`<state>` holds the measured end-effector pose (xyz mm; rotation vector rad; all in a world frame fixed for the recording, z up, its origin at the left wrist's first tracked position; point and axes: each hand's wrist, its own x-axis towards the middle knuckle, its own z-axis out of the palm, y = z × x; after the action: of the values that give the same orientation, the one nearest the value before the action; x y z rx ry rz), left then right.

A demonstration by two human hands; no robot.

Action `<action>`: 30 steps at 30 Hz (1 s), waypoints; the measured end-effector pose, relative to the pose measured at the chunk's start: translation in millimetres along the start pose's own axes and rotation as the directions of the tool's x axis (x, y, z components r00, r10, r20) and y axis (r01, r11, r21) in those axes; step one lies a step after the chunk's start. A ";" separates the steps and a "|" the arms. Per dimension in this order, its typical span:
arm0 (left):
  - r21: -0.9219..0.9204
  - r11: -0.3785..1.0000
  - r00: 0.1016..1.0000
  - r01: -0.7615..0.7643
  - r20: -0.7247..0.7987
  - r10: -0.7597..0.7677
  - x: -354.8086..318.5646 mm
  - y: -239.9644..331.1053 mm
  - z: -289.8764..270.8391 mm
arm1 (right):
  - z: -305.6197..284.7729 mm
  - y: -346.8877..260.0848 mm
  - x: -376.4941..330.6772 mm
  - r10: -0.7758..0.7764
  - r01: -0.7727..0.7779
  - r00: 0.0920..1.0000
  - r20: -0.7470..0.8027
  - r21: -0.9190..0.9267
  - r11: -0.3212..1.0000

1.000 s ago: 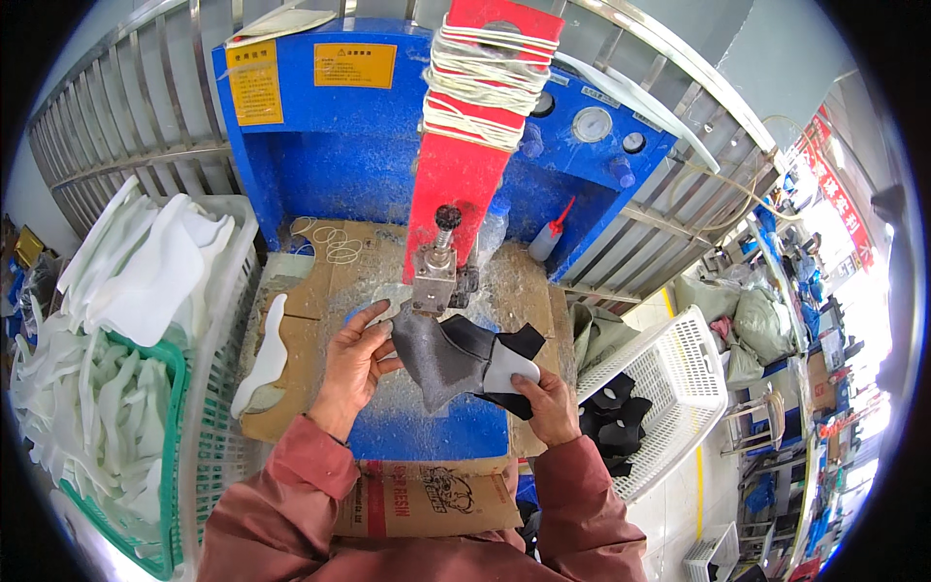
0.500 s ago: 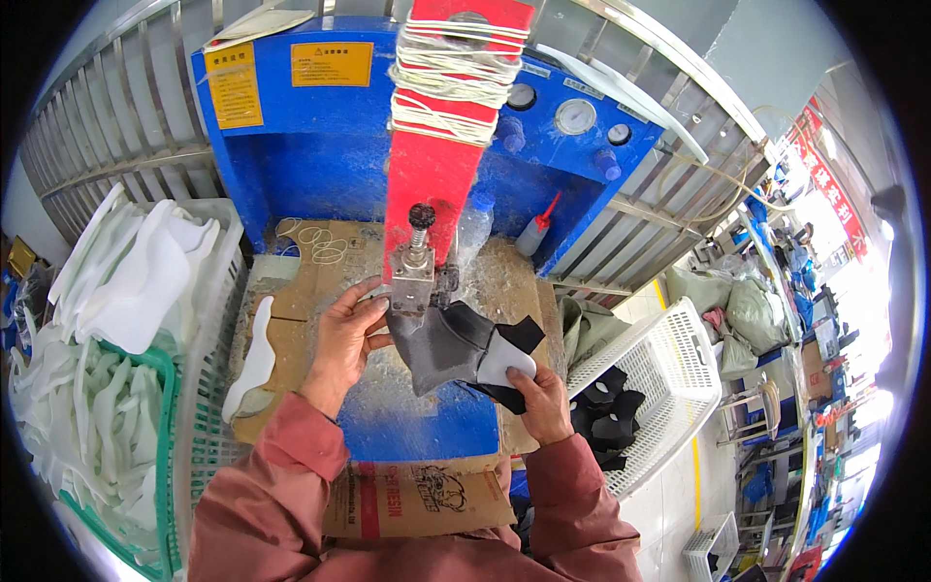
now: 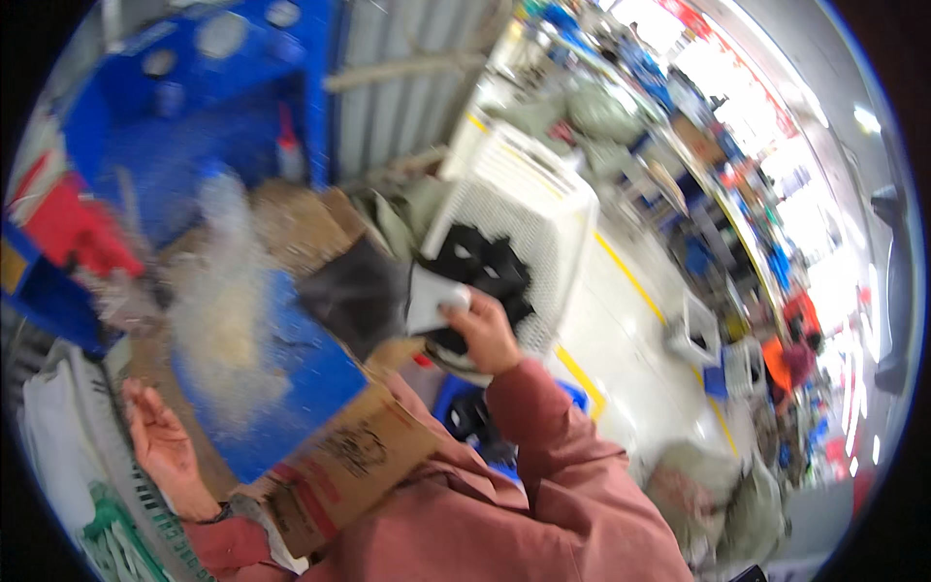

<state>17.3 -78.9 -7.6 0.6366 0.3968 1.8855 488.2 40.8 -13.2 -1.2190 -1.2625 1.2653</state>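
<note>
My right hand [image 3: 485, 330] is closed on the white panel [image 3: 433, 299] of a dark grey and black fabric piece [image 3: 354, 296], thumb on top. The piece hangs beside a white plastic crate [image 3: 562, 209], in which several black cut pieces [image 3: 495, 276] lie. At the lower left, my left hand [image 3: 167, 441] is off the fabric, palm up with fingers apart and nothing in it. It is next to the worn blue worktop [image 3: 242, 427]. The red arm [image 3: 73, 218] of the machine stands at the far left, blurred.
The blue machine frame [image 3: 318, 116] rises behind a clear plastic bottle [image 3: 223, 204] and a red-tipped bottle [image 3: 288, 150]. A cardboard flap [image 3: 359, 456] lies before me. Below the crate sits a blue bin [image 3: 572, 398]. Another person [image 3: 790, 359] is far right, past sacks [image 3: 689, 485].
My view has swung right. The fabric piece has left the red arm and moved toward the white crate in my right hand. My left hand has let go and opened.
</note>
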 end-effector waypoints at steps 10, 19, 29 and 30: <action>0.069 0.913 0.880 0.403 -0.303 -0.365 -38.6 -110.0 67.8 | -299.1 116.6 -243.8 0.203 -0.115 0.581 -0.788 0.168 0.979; 0.275 0.795 0.822 0.541 -0.374 -0.430 -27.8 -145.0 109.0 | -315.8 185.2 -191.7 0.041 -0.387 0.771 -0.636 -0.416 0.823; 0.328 0.729 0.777 0.600 -0.456 -0.434 -33.9 -160.8 122.2 | -210.7 225.3 61.1 0.318 -0.418 0.893 -0.318 -0.848 0.326; 0.319 0.728 0.770 0.607 -0.464 -0.438 -34.6 -159.8 121.5 | -210.1 226.1 58.7 0.325 -0.436 0.884 -0.338 -0.845 0.309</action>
<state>219.0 -51.2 -5.4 0.4019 1.1666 1.3315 700.2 106.7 -235.5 -2.4960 -1.7175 0.6971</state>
